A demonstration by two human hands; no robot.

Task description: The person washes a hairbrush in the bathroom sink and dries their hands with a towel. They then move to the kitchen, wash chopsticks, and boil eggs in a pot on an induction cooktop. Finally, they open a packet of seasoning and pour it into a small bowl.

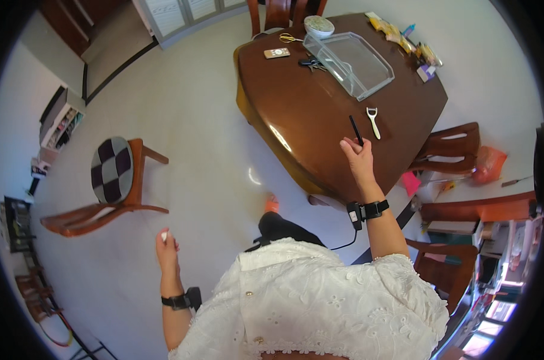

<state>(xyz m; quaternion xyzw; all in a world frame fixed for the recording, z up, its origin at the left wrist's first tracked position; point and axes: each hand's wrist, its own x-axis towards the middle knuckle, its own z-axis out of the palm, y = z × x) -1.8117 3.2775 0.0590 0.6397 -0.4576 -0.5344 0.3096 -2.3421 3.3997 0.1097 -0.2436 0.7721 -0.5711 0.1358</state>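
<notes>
My right hand [361, 163] is over the near corner of the brown wooden table [308, 121], pinching a slim black stick-like thing [355, 128], perhaps a pen. Just beyond it lies a white Y-shaped peeler [373, 122], apart from my fingers. Out over the floor, away from the table, my left hand [166, 252] is closed around a small white object [164, 236], mostly hidden by the fingers. Farther back on the table is a clear plastic tray [371, 85] with a divider.
A remote control [277, 53], scissors [290, 38], keys [314, 63] and a white bowl [319, 28] lie toward the table's far side. Several packets [389, 31] line its right edge. Beyond my left hand stands a wooden chair [114, 171]; another chair [452, 148] is at the table's right.
</notes>
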